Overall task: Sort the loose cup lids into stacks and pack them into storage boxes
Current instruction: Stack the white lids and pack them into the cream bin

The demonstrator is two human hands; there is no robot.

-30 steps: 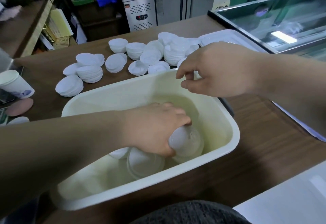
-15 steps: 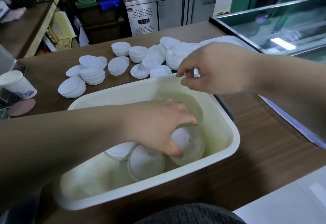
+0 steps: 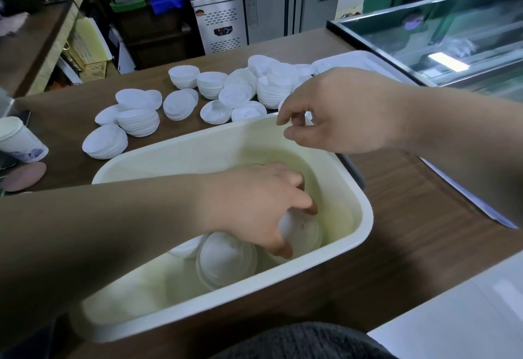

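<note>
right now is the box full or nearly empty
Nearly empty: a few lid stacks lie in the box, much bare floor showing.

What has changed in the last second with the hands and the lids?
Hardly anything. The left hand has spread its fingers slightly wider round the stack of lids it grips inside the storage box. The right hand still pinches the box's far rim, and the lid stacks on the counter lie as before.

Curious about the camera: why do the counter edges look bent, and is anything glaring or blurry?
Head view: the wide-angle lens bows the counter edges; a light glares off the glass case; the left forearm looks soft and dim; lids in the box look hazy.
</note>
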